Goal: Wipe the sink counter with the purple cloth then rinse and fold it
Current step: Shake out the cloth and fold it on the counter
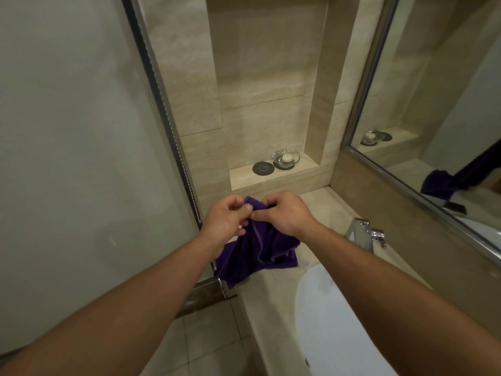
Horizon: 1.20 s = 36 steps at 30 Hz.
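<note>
Forearms (135, 308) extended, left hand (227, 218) and right hand (287, 213) pinch the purple cloth (260, 251) left of the faucet (363, 234); a slack pinch could drop it.

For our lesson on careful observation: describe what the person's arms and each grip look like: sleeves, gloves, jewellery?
The left arm and right arm are bare to the frame's edge: no sleeves. The left grip and right grip wear no gloves. No watch, wristband or ring shows.
</note>
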{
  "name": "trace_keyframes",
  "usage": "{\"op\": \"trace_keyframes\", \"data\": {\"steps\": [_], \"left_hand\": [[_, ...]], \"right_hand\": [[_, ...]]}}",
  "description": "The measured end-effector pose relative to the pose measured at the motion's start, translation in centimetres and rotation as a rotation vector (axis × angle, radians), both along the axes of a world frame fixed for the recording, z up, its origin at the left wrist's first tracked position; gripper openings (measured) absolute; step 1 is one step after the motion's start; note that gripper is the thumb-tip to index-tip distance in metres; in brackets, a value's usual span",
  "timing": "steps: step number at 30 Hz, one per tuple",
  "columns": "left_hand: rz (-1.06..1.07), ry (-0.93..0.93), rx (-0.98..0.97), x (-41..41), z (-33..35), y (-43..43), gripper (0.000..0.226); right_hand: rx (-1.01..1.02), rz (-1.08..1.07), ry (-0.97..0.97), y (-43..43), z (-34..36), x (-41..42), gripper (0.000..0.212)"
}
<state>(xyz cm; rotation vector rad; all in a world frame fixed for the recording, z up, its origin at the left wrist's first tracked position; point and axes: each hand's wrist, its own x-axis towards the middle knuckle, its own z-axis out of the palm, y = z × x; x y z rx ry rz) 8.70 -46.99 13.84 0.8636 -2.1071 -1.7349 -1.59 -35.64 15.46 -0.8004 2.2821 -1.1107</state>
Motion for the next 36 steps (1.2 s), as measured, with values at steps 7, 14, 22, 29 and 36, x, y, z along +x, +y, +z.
{"op": "trace_keyframes", "data": {"steps": [7,14,22,29,36], "left_hand": [[-0.007,-0.025,0.624,0.0,-0.9,0.8,0.006],[-0.043,0.213,1.031,-0.7,-0.8,4.4,0.009],[0.121,0.116,0.448,-2.3,-1.0,4.8,0.004],[0.058,0.106,0.289,-3.0,-0.6,4.3,0.004],[0.040,0.099,0.241,-3.2,-0.9,4.1,0.014]], "right_hand": [[-0.352,-0.227,-0.571,1.7,0.6,-1.3,0.035],[-0.508,-0.256,-0.735,2.5,0.1,-0.7,0.056],[-0.086,-0.319,-0.147,3.6,-0.7,-0.5,0.068],[-0.103,-0.319,-0.615,5.4,-0.3,-0.6,0.034],[0.065,-0.274,-0.612,5.8,-0.2,-0.9,0.061]]}}
